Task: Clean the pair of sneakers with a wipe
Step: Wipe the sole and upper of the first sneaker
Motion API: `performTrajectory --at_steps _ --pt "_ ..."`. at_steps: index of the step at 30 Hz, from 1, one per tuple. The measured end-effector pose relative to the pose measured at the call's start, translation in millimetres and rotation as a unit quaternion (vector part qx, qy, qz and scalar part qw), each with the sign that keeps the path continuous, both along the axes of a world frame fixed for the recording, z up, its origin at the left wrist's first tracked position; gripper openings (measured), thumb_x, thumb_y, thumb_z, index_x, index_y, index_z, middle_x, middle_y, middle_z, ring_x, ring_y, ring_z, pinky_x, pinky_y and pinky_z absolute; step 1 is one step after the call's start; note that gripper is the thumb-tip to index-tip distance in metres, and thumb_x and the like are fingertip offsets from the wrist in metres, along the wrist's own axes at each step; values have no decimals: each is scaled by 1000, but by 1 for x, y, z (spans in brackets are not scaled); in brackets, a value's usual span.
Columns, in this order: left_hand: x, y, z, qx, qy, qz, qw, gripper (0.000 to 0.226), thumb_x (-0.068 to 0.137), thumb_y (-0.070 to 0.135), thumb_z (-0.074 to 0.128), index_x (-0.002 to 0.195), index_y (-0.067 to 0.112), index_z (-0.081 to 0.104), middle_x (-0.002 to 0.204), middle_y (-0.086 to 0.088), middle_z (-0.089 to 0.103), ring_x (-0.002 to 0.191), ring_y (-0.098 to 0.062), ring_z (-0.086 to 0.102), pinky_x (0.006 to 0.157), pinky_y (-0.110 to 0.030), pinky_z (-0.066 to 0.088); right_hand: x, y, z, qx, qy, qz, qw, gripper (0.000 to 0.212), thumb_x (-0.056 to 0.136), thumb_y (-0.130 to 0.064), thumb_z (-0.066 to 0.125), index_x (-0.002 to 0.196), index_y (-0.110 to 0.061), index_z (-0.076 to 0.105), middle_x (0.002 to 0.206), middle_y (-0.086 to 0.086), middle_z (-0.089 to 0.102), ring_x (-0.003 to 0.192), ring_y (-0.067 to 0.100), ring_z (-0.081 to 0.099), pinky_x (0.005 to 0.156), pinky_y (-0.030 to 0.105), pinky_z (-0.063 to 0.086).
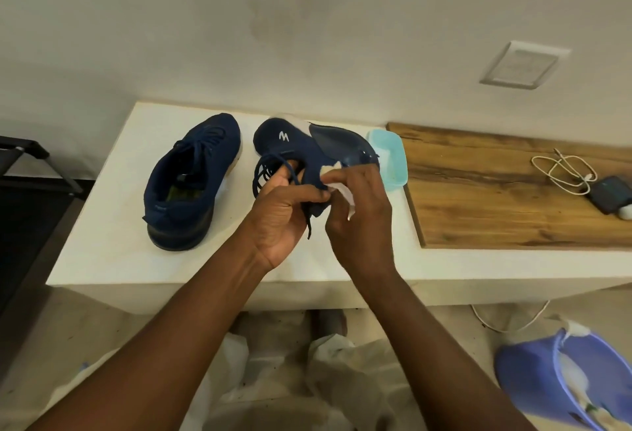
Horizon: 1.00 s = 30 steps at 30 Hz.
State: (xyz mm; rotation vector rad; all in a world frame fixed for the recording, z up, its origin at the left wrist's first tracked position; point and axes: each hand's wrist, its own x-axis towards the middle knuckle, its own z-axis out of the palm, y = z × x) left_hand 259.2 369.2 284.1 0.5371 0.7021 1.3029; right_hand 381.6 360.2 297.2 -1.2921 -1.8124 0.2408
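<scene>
While the wipe (342,188) sits against the heel end of the held sneaker (294,147), I judge the job to be somewhere in the middle and not near its end. That navy shoe is tipped on its side above the middle of the bench (113,253), toe toward the back edge and sole turned to the right. My left hand (284,211) grips it at the collar, fingers curled into the opening among the loose laces. My right hand (359,215) pinches the white wipe between thumb and fingertips and presses it to the fabric by the heel.

The second sneaker (195,177) stands upright on its sole toward the bench's left side, apart from both hands. I cannot tell from here whether it has been wiped, so I count it as left to do, or at least to check. The rest of the held shoe, sole included, looks unfinished too.

A light blue tub (390,157) sits just beside the held shoe's sole, where a wooden board (513,191) begins. A phone (608,191) and a coiled cable (564,170) lie at the board's right end. On the floor, a purple basin (533,372) holds what look like used wipes, which suggests some wiping is done.
</scene>
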Motion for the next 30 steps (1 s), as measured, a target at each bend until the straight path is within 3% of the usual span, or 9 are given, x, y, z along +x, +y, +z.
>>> performTrajectory --at_steps 2,6,9,13,18,21,24,27,30 --pt "-2 1 2 6 -10 -5 1000 66 84 -22 53 143 9 54 130 -11 69 118 -28 67 106 -41 52 8 11 7 21 29 -27 999 23 87 7 58 103 -9 64 106 8 58 96 4 53 83 6 42" --pt "-2 2 5 6 -17 -1 1000 73 77 -16 59 145 9 52 138 -13 66 125 -31 64 111 -42 48 24 15 13 27 65 -104 992 14 90 -2 55 101 -7 63 102 8 58 91 5 52 80 8 42" --pt "-4 1 4 -10 -44 2 999 71 77 -17 53 145 7 53 128 -14 69 116 -29 66 106 -41 49 3 -9 6 1 50 2 999 21 86 5 63 100 -10 64 100 4 61 94 5 56 84 11 44" --pt "-16 -1 7 -14 -131 -11 991 75 74 -10 44 147 2 50 142 -22 59 126 -36 58 114 -44 42 -15 -21 7 -5 27 63 998 23 84 2 68 103 -10 66 100 1 65 92 9 60 83 13 47" --pt "-16 3 9 10 -175 -9 984 77 77 -4 45 154 -3 39 157 -25 45 147 -43 41 125 -55 27 13 3 14 -8 102 -62 993 18 88 -3 64 103 -13 64 100 -1 61 92 8 57 75 26 51" --pt "-15 1 10 -1 -168 -13 986 70 80 -3 45 150 -4 43 150 -25 53 138 -43 52 119 -50 39 1 -15 9 3 65 14 998 21 85 3 66 98 -13 66 98 -2 63 93 5 58 80 22 50" --pt "-15 -2 13 -18 -156 -17 987 50 81 -2 48 130 2 59 126 -18 66 113 -31 64 98 -37 54 -18 -25 7 7 -9 83 997 22 83 3 71 99 -12 69 97 2 66 90 10 60 82 17 49" --pt "-14 -2 14 -22 -154 -9 988 42 80 -3 49 119 1 64 123 -19 65 112 -32 61 108 -42 47 -5 -6 19 54 32 2 998 15 85 1 67 96 -9 69 93 4 65 86 11 58 76 15 45" --pt "-16 -1 12 -16 -145 -9 989 65 84 -3 47 149 -4 45 154 -26 47 143 -43 45 124 -54 28 20 6 24 75 58 -79 992 13 88 -6 64 99 -7 69 97 5 64 92 12 58 83 18 46"
